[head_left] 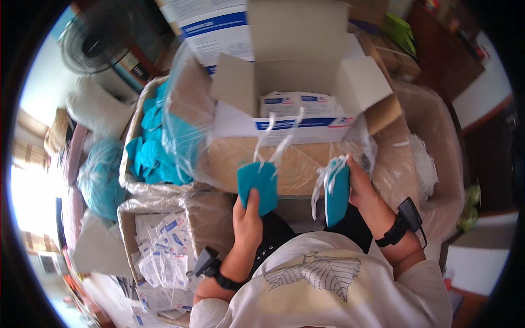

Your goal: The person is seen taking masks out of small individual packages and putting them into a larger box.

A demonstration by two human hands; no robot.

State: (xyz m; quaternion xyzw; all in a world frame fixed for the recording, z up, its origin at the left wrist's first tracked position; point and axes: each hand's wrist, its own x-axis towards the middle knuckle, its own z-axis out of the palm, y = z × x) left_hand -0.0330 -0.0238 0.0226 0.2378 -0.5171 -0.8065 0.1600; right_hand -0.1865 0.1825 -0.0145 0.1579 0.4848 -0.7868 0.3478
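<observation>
Two flat teal pads with white straps are held up, one in each hand. My left hand (249, 221) is closed on one teal pad (258, 186), thumb across its face; its straps (279, 143) stick up and look blurred. My right hand (359, 183) grips the second teal pad (337, 197) at its right side, so it shows nearly edge-on. White straps (319, 186) dangle from it. Just beyond both hands is an open white carton (303, 131) with a blue stripe. White printed packets (298, 103) lie inside it.
A plastic-lined box (130, 180) of teal pieces (150, 156) stands at the left. Below it, another lined box (127, 218) holds white printed packets (169, 268). White straps (420, 167) fill part of a lined box (445, 147) on the right. A fan (98, 44) stands far left.
</observation>
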